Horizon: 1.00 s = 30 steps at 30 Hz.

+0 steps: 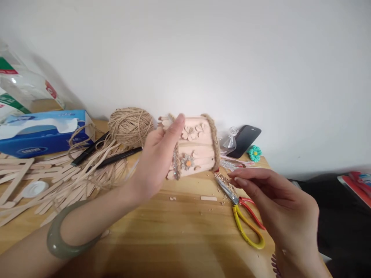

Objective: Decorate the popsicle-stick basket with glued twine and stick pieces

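While the person's left hand (153, 162) held the stick cup (198, 142) tilted sideways over the surface (162, 231), its grip was wrapped around the end nearer the wrist, thumb near the wooden petals. A careless slide of those fingers could have loosened the orange-centred flower (188, 163), if it was only weakly attached. The right hand (279, 204) had a narrow grip, fingertips pinched together; whether they held something tiny, one could not tell. Because the scissors (234, 199) lay close by that hand, a hasty dip risked bumping them and scattering the wood scraps (222, 178).
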Each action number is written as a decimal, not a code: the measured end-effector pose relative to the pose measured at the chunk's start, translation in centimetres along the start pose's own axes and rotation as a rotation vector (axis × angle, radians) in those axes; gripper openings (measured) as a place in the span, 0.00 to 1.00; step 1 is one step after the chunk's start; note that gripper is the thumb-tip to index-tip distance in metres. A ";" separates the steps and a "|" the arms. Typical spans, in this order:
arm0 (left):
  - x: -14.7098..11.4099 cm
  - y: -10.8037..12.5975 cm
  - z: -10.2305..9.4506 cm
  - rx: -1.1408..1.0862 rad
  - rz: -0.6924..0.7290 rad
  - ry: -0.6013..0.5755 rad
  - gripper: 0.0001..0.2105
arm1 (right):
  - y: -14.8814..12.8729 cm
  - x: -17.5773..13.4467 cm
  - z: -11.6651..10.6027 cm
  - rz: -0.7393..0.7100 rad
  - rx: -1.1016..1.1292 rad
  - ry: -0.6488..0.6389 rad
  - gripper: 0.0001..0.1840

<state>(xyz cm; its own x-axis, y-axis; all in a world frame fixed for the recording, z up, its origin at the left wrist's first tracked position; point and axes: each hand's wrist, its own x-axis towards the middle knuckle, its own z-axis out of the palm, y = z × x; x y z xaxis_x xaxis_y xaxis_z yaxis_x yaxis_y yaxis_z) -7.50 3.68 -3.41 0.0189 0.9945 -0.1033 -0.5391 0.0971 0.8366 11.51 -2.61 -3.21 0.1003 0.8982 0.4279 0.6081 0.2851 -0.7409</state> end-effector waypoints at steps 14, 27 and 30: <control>-2.3 -1.6 0.7 0.016 -0.114 -0.144 0.15 | -2.3 0.9 2.6 -0.646 -0.251 0.211 0.13; -2.8 -1.6 0.8 0.069 -0.086 -0.108 0.16 | -2.6 1.0 2.7 -0.601 -0.303 0.246 0.09; -2.8 -1.5 0.6 0.088 -0.074 -0.101 0.17 | -2.7 0.9 2.7 -0.564 -0.340 0.295 0.06</control>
<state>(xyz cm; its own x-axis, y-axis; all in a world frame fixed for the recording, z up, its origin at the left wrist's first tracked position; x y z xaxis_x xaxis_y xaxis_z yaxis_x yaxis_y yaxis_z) -6.24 0.73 -4.10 0.1429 0.9830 -0.1156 -0.4575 0.1692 0.8730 7.81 -1.64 -2.25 -0.1220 0.5033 0.8554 0.8368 0.5156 -0.1840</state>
